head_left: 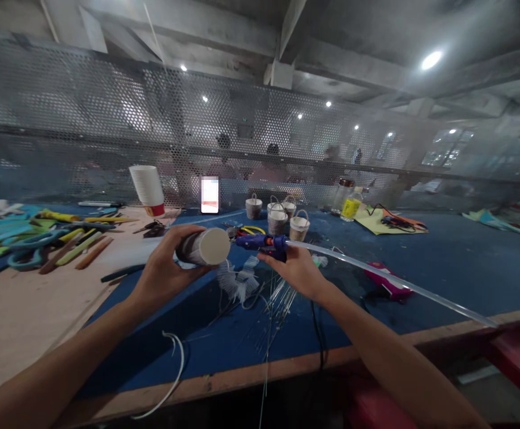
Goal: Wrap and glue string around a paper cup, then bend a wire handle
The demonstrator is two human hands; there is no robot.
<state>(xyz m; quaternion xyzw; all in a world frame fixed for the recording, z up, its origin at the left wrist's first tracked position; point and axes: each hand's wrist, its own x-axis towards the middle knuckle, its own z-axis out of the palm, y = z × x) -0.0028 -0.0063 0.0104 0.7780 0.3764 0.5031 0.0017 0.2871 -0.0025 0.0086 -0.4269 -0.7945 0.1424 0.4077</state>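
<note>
My left hand [164, 262] is wrapped round a paper cup [213, 246], tipped on its side with its pale round end turned to the right. In my right hand [302, 271] is a blue hot glue gun [260, 241], its nozzle close to the cup's end. Whether the nozzle touches the cup, I cannot tell. From the gun's rear a long clear glue stick [389, 277] runs out to the right. Below the hands lie crumpled clear plastic netting [238, 283] and a bundle of thin wires [282, 301] on the blue table mat.
Several small handled buckets [278, 219] stand behind the glue gun, near a lit phone [210, 195]. Stacked paper cups [148, 189], scissors [34, 245] and markers are at left. Bottles [352, 204], yellow paper [371, 223] and a magenta tool [389, 282] lie right.
</note>
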